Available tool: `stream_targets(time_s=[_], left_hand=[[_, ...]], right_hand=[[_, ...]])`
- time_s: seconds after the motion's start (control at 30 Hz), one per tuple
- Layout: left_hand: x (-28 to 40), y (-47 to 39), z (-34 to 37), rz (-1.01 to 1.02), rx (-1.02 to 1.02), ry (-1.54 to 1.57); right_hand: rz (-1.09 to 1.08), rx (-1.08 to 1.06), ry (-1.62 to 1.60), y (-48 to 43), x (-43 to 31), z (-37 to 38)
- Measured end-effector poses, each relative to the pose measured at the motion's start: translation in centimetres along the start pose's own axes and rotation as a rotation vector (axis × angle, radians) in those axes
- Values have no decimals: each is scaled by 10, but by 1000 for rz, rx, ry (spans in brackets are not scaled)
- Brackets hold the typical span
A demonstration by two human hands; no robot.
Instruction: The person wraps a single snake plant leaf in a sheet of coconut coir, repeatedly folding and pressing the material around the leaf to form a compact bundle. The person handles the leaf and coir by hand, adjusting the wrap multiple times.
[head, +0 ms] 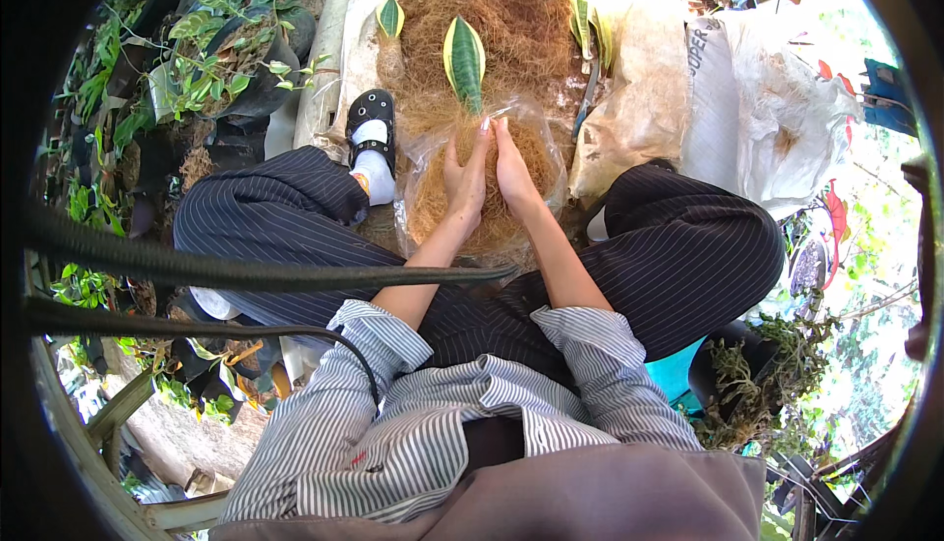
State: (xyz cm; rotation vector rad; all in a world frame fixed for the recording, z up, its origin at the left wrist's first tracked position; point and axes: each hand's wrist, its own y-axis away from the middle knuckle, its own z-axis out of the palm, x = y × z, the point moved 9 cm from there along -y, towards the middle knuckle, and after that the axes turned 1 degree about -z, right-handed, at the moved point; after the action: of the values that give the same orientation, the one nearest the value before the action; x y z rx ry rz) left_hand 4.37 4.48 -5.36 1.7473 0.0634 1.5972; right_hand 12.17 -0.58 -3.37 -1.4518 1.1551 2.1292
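Observation:
A snake plant leaf cutting [464, 65], green with yellow margins, points away from me above my fingertips. My left hand [466, 178] and my right hand [514, 171] come together at its base, palms facing, pressing it from both sides. The leaf's lower end is hidden by fingers and fibre. Beneath my hands, brown coir fibre [435, 198] lies on or in a clear plastic sheet or bag [554, 146] between my legs. Beyond it rises a larger heap of coir fibre [487, 17].
Another cutting [390, 17] with a wrapped base stands left of the heap. Variegated leaves [582, 28] and a slim tool [587, 98] lie on its right. Woven sacks [712, 98] are at right, potted plants [251, 61] at left. Dark straps [295, 268] cross my view.

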Motion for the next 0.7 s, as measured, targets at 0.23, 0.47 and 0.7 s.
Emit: stream_targets(time_s=[0.23,0.47,0.7], left_hand=[[19,-5,-25,209,291,-105],[33,2,-17,385,163,-10],[20,-2,7,20,-156,557]], right_hand=[[-399,360,618,50,-69,-19],[-158,259,505,49,-27,13],[-424,148,449,33,-44,7]])
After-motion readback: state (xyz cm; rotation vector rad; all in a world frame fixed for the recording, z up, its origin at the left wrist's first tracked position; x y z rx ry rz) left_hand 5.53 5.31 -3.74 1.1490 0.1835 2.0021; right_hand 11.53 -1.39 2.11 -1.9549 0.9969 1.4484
